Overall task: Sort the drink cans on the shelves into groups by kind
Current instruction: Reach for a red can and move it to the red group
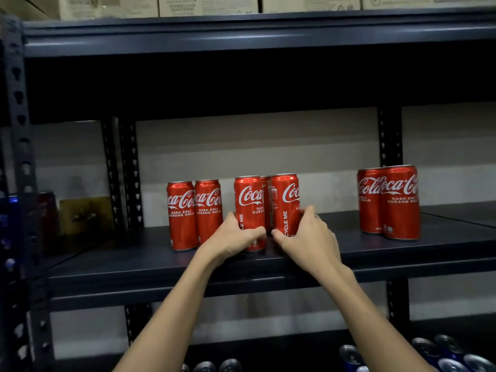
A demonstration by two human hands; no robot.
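I see red cans (249, 210) with white script lettering and silver rims standing on a dark blue-grey shelf (375, 251). Two more red cans (194, 213) to the left carry the same white lettering, and so does the red pair (389, 202) on the right. The shelf posts (16, 130) are dark with a row of punched holes. Behind I see a pale grey and beige banded wall (255, 146). Above sit tan cardboard boxes (209, 5). Below are blue cans (442, 353) with silver tops.

Glossy metal cans (249, 210) (matt dark shelf (402, 253))
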